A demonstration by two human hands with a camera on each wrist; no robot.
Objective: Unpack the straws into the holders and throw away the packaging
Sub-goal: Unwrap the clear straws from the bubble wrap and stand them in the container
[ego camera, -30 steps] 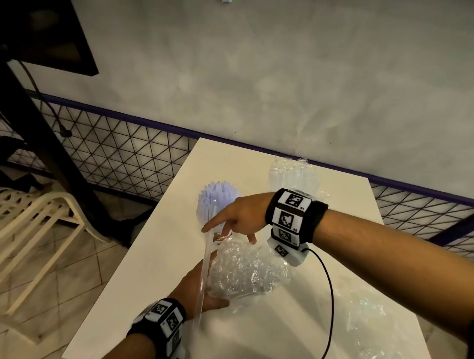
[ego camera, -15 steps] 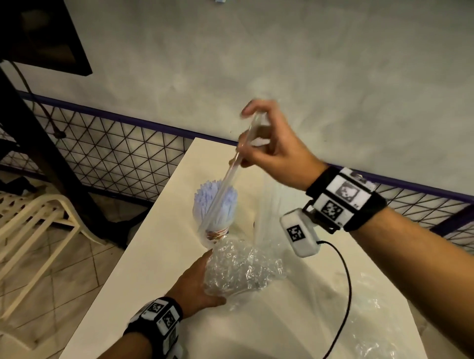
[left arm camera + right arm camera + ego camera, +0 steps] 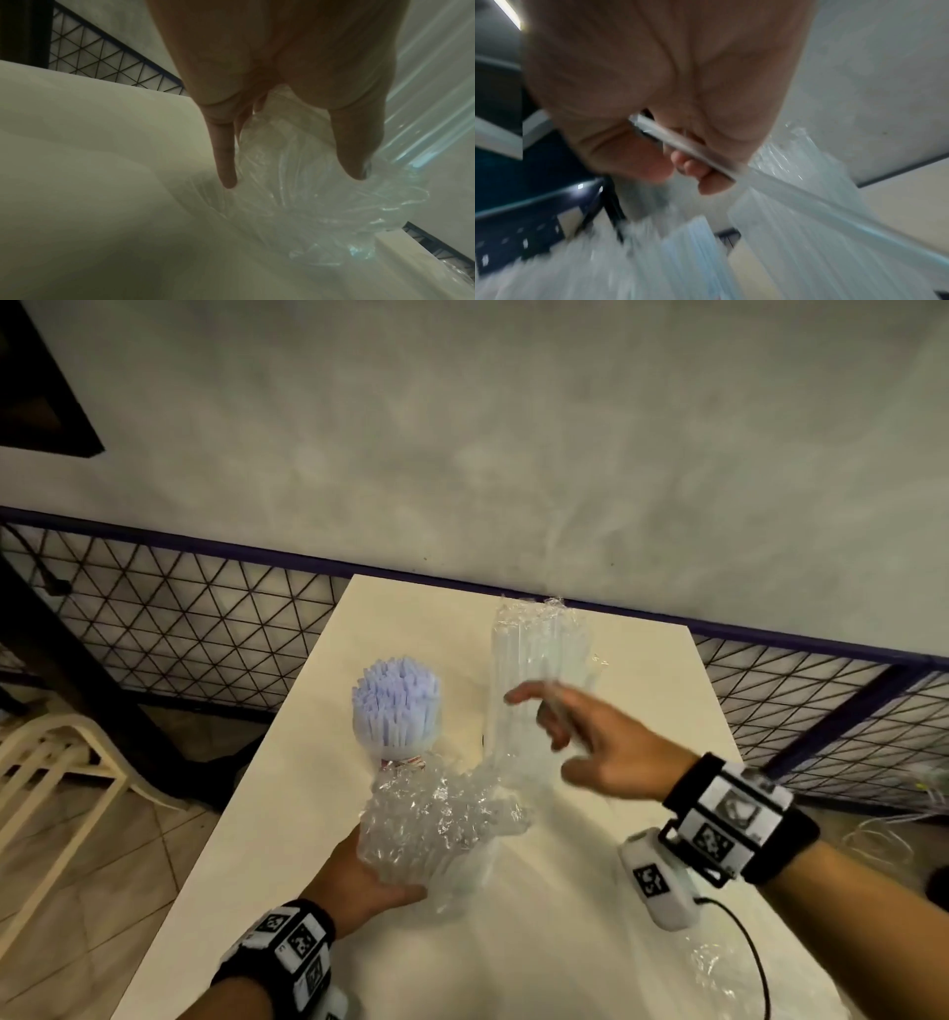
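My left hand [image 3: 375,865] rests on the table's near left and grips a crumpled clear plastic package [image 3: 441,819]. In the left wrist view its fingers [image 3: 226,162] and thumb curl round that plastic [image 3: 308,192]. Beyond it stands a holder full of pale blue straws [image 3: 395,711]. To its right a tall bundle of clear straws [image 3: 539,660] stands upright in clear wrap. My right hand [image 3: 544,726], blurred, hovers in front of that bundle. In the right wrist view its fingers [image 3: 706,178] curl round one clear straw [image 3: 782,192] that points toward the bundle.
The white table [image 3: 287,814] ends at a wall with a purple-railed mesh fence [image 3: 179,618]. Loose clear film [image 3: 719,968] lies at the near right, crossed by a black cable [image 3: 750,937]. A cream plastic chair [image 3: 56,762] stands on the floor to the left.
My right hand drew a clear straw out of the package, lifted it high over the blue straws, then swung right and down to the clear bundle. The left hand stayed put.
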